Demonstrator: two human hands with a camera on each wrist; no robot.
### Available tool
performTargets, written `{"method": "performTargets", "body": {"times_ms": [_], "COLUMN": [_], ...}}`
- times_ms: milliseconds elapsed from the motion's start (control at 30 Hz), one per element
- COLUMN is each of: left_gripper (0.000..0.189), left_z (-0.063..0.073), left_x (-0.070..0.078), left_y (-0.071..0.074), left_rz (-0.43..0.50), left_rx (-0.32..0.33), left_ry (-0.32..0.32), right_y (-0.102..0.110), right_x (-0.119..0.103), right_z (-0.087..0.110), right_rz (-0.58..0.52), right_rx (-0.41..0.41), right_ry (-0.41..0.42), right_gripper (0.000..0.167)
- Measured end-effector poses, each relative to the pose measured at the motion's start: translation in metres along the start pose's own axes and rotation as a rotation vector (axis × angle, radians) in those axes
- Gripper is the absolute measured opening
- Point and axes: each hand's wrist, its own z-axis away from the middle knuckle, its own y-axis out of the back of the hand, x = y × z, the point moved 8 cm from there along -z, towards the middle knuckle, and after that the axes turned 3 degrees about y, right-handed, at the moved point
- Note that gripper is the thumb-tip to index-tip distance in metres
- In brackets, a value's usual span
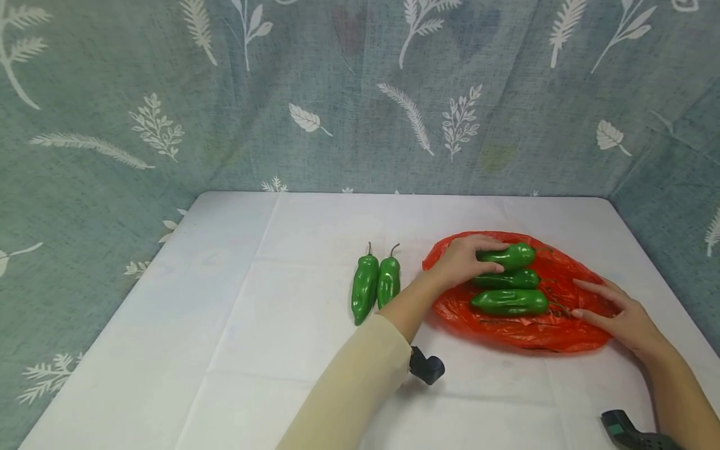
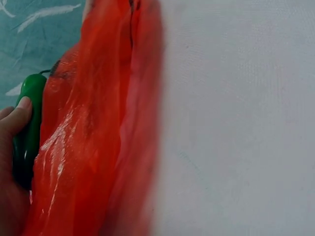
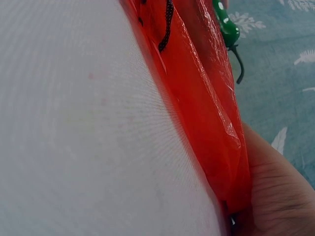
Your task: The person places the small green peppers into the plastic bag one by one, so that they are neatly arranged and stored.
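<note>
A crumpled red plastic bag (image 1: 574, 334) lies on the white table, and three green peppers rest side by side on it. My left hand (image 1: 464, 259) grips the farthest pepper (image 1: 517, 255), thumb on its near side and fingers over the far side. In the left wrist view that pepper (image 2: 30, 132) shows beside the thumb. Just nearer lie the middle pepper (image 1: 514, 279) and the nearest pepper (image 1: 512, 302), both with stems to the right. At the bag's right end my right hand (image 1: 624, 315) rests with spread, extended fingers on the plastic.
Two more green peppers, one on the left (image 1: 365, 284) and one on the right (image 1: 389, 281), lie on the white table (image 1: 270, 350) left of the bag, the right one partly behind my left forearm. A leaf-patterned cloth (image 1: 349, 106) hangs behind the table.
</note>
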Motion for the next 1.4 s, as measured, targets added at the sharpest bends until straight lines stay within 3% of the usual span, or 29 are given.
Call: {"method": "performTargets", "body": {"times_ms": [333, 567, 800, 1167, 1400], "left_gripper": [0.045, 0.044, 0.038, 0.043, 0.046], "left_z": [-0.007, -0.008, -0.008, -0.003, 0.006], "left_x": [-0.007, -0.010, -0.010, -0.015, -0.019], "left_y": [-0.009, -0.011, -0.009, -0.006, 0.004], "left_rz": [0.065, 0.042, 0.052, 0.096, 0.142], "left_rx": [-0.010, -0.022, 0.008, 0.022, 0.089], "left_ry": [0.028, 0.050, 0.040, 0.056, 0.100], "right_y": [-0.001, -0.003, -0.001, 0.000, -0.001], "right_x": [0.002, 0.002, 0.002, 0.001, 0.000], "right_z": [0.000, 0.000, 0.000, 0.000, 0.000], "right_rz": [-0.019, -0.018, -0.039, -0.029, -0.033], "right_rx": [0.007, 0.002, 0.005, 0.011, 0.008], "right_ry": [-0.001, -0.022, -0.008, 0.003, -0.002], "right_gripper": [0.066, 0.068, 0.067, 0.066, 0.067]}}
